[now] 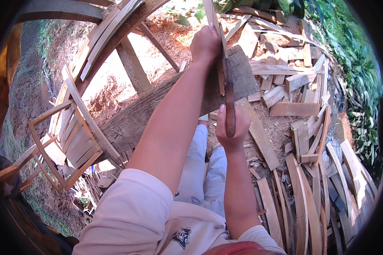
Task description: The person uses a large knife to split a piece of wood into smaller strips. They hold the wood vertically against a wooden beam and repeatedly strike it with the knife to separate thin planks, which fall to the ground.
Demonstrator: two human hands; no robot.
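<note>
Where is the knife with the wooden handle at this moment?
In the head view, the knife is at upper centre, gripped by the right hand, with its blade against the thin wooden strip that the left hand steadies on the weathered plank.

pale tan wood strip (210, 12), dark brown knife handle (230, 111), grey weathered plank (166, 106), light pink sleeve (127, 212)

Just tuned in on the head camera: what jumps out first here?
At centre, the right hand grips the wooden handle of a long blade, set against a thin wooden strip that the left hand holds upright on a weathered plank. To the right, offcuts and curved wooden slats litter the ground. At left stands an unfinished wooden chair frame.
</note>
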